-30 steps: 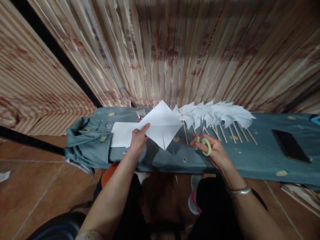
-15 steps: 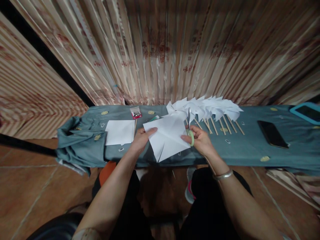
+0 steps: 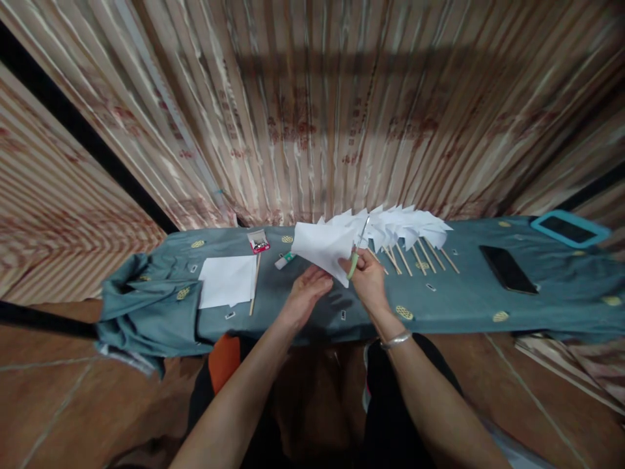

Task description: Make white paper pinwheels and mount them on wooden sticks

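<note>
My left hand (image 3: 305, 294) pinches the lower corner of a white paper sheet (image 3: 322, 247) and holds it up above the bench. My right hand (image 3: 368, 277) grips green-handled scissors (image 3: 356, 251), whose blades point up along the sheet's right edge. Just behind them lies a row of several white paper pinwheels on wooden sticks (image 3: 405, 231). Both hands hover over the teal cloth (image 3: 439, 293) that covers the bench.
A stack of white paper (image 3: 227, 280) with a wooden stick (image 3: 254, 283) beside it lies to the left. A small pin box (image 3: 258, 242) and a glue stick (image 3: 284, 260) sit near the curtain. A black phone (image 3: 508, 268) and a blue-cased tablet (image 3: 569, 229) lie at the right.
My hands have come together: the left lifted the sheet off the bench and turned it upright, and the right brought the scissors up to its edge. The camera view shifted left.
</note>
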A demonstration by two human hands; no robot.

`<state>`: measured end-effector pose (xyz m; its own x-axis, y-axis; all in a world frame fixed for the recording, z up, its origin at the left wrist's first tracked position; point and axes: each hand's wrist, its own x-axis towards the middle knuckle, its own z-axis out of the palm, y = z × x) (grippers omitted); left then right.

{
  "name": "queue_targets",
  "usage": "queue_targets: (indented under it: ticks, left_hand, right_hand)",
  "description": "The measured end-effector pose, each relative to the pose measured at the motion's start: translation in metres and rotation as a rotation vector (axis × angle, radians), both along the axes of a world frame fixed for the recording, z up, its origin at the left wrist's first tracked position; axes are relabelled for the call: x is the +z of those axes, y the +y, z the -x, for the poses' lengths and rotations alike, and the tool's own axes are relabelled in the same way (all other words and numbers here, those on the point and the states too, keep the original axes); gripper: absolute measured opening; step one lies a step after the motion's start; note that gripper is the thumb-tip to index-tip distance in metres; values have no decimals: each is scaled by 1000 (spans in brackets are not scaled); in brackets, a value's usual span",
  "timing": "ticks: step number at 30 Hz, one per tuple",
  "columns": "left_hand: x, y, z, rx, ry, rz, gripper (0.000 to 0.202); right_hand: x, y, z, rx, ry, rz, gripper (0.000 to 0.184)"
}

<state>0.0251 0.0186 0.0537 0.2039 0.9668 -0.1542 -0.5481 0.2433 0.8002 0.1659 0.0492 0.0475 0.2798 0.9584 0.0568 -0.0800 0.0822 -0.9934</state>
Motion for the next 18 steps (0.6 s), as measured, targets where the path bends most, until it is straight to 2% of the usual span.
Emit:
queue_targets:
  ticks: [2, 8, 12, 15, 18]
  left_hand:
    - [2, -1, -5, 61, 10, -30, 38]
    - [0, 8, -2, 330, 35, 21, 31]
    - [-2, 13, 4, 406, 71, 2, 30]
    - [-3, 17, 11, 434, 110, -18, 28]
    - [-5, 23, 21, 488, 164, -64, 27]
  right_hand:
    - [-3, 1, 7, 26, 11, -9, 50]
    - [0, -2, 21, 68, 115, 29, 51]
    - [1, -5, 24, 112, 112, 34, 49]
    - [-1, -11, 24, 140, 32, 18, 49]
    - [-2, -23, 24, 223, -61, 27, 50]
